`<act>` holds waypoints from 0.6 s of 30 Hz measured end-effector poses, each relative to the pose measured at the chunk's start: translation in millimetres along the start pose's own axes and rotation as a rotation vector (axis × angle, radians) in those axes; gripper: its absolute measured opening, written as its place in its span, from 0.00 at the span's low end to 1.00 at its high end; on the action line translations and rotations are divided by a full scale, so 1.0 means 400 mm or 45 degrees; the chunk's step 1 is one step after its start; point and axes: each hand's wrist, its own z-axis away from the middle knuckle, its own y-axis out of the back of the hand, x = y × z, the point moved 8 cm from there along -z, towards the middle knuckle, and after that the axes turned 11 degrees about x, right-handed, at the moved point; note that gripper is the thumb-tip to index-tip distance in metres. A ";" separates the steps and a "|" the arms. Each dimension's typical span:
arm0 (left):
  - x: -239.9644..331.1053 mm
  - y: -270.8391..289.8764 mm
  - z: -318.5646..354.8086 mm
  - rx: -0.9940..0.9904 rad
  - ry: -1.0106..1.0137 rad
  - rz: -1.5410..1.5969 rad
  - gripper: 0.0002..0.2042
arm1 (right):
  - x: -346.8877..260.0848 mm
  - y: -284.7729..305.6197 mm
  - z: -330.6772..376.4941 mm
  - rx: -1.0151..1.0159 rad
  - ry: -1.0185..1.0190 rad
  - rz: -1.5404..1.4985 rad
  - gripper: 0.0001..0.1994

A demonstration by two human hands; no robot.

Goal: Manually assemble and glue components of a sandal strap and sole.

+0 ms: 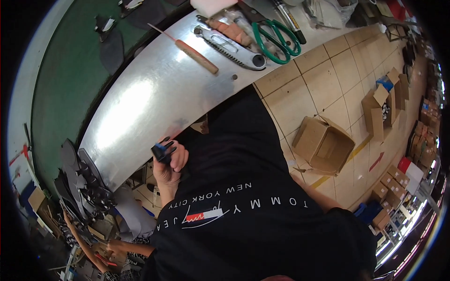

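My left hand is raised beside the metal worktable's near edge. Its fingers are closed around a small black object with a blue patch, whose exact kind I cannot make out. At the right side of my body only part of my right forearm shows; the right hand is out of sight. On the metal tabletop lie an awl with a wooden handle, a grey notched metal tool, green-handled scissors and a black marker.
A green conveyor belt runs beyond the tabletop, carrying dark shoe parts. Grey shoe parts are piled at the left. Another person's arms work at lower left. Open cardboard boxes stand on the tiled floor at right.
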 end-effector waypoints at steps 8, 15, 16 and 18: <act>0.018 0.000 -0.001 -0.180 -0.048 0.373 0.20 | -0.269 0.018 -0.017 -0.809 -0.290 0.462 0.22; 0.024 0.002 0.009 -0.181 -0.057 0.469 0.19 | -0.362 0.028 -0.010 -0.697 -0.473 -0.078 0.21; 0.025 0.001 0.007 -0.193 -0.055 0.485 0.18 | -0.371 0.018 0.002 -0.676 -0.509 -0.172 0.21; 0.016 0.004 0.004 -0.184 -0.008 0.492 0.18 | -0.379 0.010 0.014 -0.610 -0.576 -0.363 0.21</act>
